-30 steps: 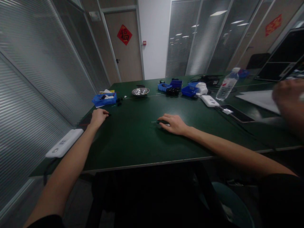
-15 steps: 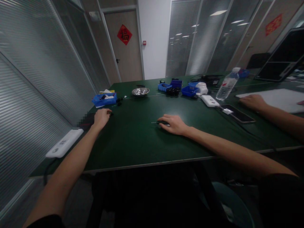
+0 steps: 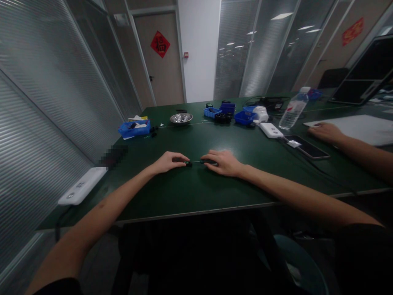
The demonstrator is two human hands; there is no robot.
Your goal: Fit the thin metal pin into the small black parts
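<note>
Near the middle of the green table (image 3: 172, 192), my right hand (image 3: 225, 162) rests with its fingers closed on a screwdriver (image 3: 202, 161). Its dark handle is partly hidden by the fingers, and the thin metal shaft points left. Opposite it, my left hand (image 3: 168, 162) pinches a small black part (image 3: 188, 164) between thumb and fingertips. The shaft's tip lies at or very close to this part; whether they touch I cannot tell.
A blue tray (image 3: 135, 130) with small items stands at the far left, a metal bowl (image 3: 181, 119) beyond my hands. Farther right are blue bins (image 3: 245, 118), a power strip (image 3: 271, 131), a phone (image 3: 307, 146) and a bottle (image 3: 294, 110). Another person's hand (image 3: 327, 133) rests on white sheets.
My left hand has come from the table's left side to the middle, bringing the small black part to the screwdriver's tip. My right hand has hardly moved.
</note>
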